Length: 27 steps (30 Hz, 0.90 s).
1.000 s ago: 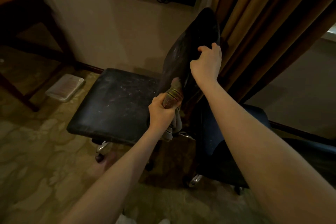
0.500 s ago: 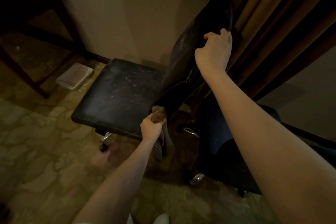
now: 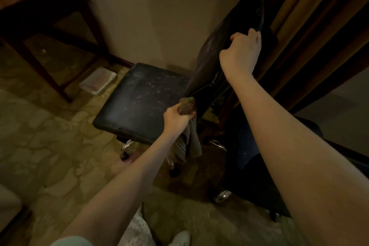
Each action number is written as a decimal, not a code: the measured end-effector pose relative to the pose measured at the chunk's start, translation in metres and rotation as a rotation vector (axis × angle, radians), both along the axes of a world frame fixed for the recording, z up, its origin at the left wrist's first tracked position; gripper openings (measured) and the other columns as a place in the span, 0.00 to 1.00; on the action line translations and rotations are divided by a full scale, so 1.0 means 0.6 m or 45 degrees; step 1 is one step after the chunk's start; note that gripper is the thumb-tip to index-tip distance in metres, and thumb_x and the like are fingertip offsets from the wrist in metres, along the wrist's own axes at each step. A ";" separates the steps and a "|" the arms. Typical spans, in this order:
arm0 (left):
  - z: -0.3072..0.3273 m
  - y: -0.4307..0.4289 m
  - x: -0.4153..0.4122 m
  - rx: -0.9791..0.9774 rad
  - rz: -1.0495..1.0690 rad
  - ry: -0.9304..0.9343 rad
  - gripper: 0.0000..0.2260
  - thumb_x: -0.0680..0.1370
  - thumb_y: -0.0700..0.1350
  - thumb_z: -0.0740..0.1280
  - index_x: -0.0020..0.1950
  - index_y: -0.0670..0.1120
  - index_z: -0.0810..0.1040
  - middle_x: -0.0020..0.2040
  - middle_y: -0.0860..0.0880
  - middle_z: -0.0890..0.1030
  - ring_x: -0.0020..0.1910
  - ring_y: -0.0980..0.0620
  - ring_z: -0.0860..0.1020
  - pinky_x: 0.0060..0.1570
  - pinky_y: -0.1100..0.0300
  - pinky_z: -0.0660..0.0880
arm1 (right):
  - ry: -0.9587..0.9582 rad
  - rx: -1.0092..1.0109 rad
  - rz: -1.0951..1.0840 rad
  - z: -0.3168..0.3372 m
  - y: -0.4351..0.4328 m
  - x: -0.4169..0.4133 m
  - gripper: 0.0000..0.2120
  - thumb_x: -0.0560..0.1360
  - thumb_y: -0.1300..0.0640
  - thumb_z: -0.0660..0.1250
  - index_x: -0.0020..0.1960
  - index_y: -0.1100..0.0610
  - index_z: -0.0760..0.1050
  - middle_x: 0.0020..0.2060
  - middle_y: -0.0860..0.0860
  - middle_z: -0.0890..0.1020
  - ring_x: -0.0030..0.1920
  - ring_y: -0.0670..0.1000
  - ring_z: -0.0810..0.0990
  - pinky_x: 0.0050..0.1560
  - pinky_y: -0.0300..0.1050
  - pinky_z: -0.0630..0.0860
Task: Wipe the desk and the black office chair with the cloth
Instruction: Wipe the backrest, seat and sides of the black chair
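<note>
Clutching the cloth (image 3: 187, 106), our left hand (image 3: 176, 121) is at seven o'clock of our right hand (image 3: 240, 54), which grips the chair (image 3: 142, 97).

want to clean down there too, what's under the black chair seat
Under the seat show shiny metal legs and a dark wheel on the patterned carpet. The rest of the base is hidden by the seat and the hanging cloth.

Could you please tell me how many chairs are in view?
2: the black office chair at centre; a dark blue chair at lower right, partly hidden behind the right arm.
</note>
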<state>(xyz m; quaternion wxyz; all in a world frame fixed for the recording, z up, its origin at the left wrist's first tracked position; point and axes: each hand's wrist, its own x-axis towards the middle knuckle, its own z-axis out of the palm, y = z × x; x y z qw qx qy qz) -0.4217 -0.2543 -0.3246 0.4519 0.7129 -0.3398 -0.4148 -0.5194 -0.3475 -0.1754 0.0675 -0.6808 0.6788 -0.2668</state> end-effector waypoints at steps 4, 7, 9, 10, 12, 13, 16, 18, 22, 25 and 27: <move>0.062 -0.016 -0.004 -0.227 -0.058 -0.102 0.08 0.71 0.38 0.73 0.49 0.42 0.81 0.44 0.49 0.80 0.44 0.55 0.77 0.39 0.72 0.71 | -0.007 0.015 0.019 0.000 -0.003 -0.003 0.17 0.78 0.60 0.62 0.67 0.59 0.71 0.74 0.59 0.57 0.76 0.58 0.50 0.76 0.51 0.50; 0.103 -0.027 -0.014 -0.378 -0.024 -0.190 0.05 0.70 0.36 0.72 0.45 0.41 0.81 0.44 0.44 0.81 0.43 0.50 0.78 0.39 0.62 0.74 | 0.022 0.014 0.011 0.001 -0.004 -0.002 0.18 0.78 0.59 0.63 0.68 0.59 0.70 0.74 0.59 0.58 0.76 0.58 0.50 0.76 0.51 0.50; 0.129 -0.036 -0.024 -0.477 0.018 -0.205 0.04 0.70 0.37 0.71 0.43 0.43 0.81 0.42 0.42 0.81 0.42 0.47 0.79 0.41 0.55 0.75 | 0.029 0.016 0.013 0.002 -0.006 -0.003 0.18 0.78 0.59 0.62 0.68 0.59 0.70 0.75 0.59 0.57 0.76 0.58 0.50 0.76 0.51 0.49; 0.143 -0.043 -0.029 -0.505 0.018 -0.234 0.03 0.70 0.38 0.71 0.42 0.44 0.80 0.42 0.42 0.81 0.41 0.47 0.79 0.39 0.56 0.75 | 0.030 0.019 0.016 0.002 -0.006 -0.004 0.18 0.78 0.60 0.62 0.68 0.59 0.70 0.75 0.59 0.57 0.76 0.58 0.50 0.76 0.51 0.49; 0.167 -0.058 -0.033 -0.494 -0.045 -0.307 0.02 0.70 0.38 0.69 0.41 0.45 0.79 0.38 0.46 0.80 0.38 0.50 0.77 0.34 0.59 0.71 | 0.030 0.023 0.030 0.002 -0.006 -0.006 0.19 0.77 0.60 0.62 0.68 0.59 0.70 0.74 0.59 0.58 0.76 0.58 0.51 0.76 0.50 0.49; 0.176 -0.067 -0.034 -0.454 -0.098 -0.340 0.03 0.71 0.37 0.67 0.39 0.45 0.77 0.36 0.48 0.78 0.37 0.50 0.76 0.31 0.61 0.69 | 0.028 0.020 0.031 0.002 -0.004 -0.007 0.19 0.77 0.61 0.62 0.68 0.59 0.70 0.74 0.59 0.58 0.76 0.58 0.51 0.76 0.50 0.49; 0.190 -0.093 -0.033 -0.296 -0.200 -0.458 0.05 0.71 0.37 0.63 0.39 0.46 0.75 0.35 0.50 0.76 0.37 0.52 0.73 0.29 0.62 0.64 | -0.005 0.023 0.028 0.000 -0.001 -0.007 0.19 0.77 0.63 0.62 0.68 0.59 0.70 0.75 0.59 0.57 0.76 0.58 0.50 0.76 0.50 0.49; 0.188 -0.109 -0.030 -0.244 -0.218 -0.497 0.06 0.73 0.38 0.63 0.46 0.45 0.79 0.41 0.47 0.79 0.41 0.51 0.74 0.36 0.62 0.66 | -0.022 0.046 0.036 0.000 0.000 -0.008 0.21 0.76 0.64 0.62 0.69 0.59 0.69 0.75 0.59 0.56 0.76 0.58 0.49 0.76 0.51 0.49; 0.160 -0.131 -0.008 -0.141 -0.193 -0.468 0.11 0.73 0.41 0.65 0.54 0.45 0.80 0.49 0.44 0.82 0.50 0.46 0.78 0.42 0.61 0.69 | 0.017 0.082 0.013 0.001 0.004 -0.006 0.24 0.76 0.63 0.64 0.71 0.58 0.66 0.75 0.58 0.55 0.76 0.57 0.47 0.76 0.51 0.50; 0.134 -0.138 0.011 -0.067 -0.190 -0.414 0.12 0.73 0.42 0.66 0.56 0.46 0.80 0.50 0.44 0.82 0.51 0.44 0.79 0.43 0.61 0.70 | 0.066 0.071 -0.006 0.002 0.005 -0.001 0.24 0.76 0.62 0.64 0.71 0.58 0.66 0.75 0.58 0.55 0.76 0.57 0.48 0.76 0.50 0.49; 0.126 -0.142 0.018 -0.032 -0.205 -0.383 0.12 0.73 0.42 0.66 0.56 0.46 0.80 0.50 0.44 0.82 0.51 0.44 0.78 0.43 0.60 0.70 | 0.073 0.066 -0.024 0.004 0.004 -0.001 0.24 0.75 0.62 0.64 0.71 0.58 0.66 0.75 0.58 0.56 0.76 0.57 0.48 0.76 0.50 0.50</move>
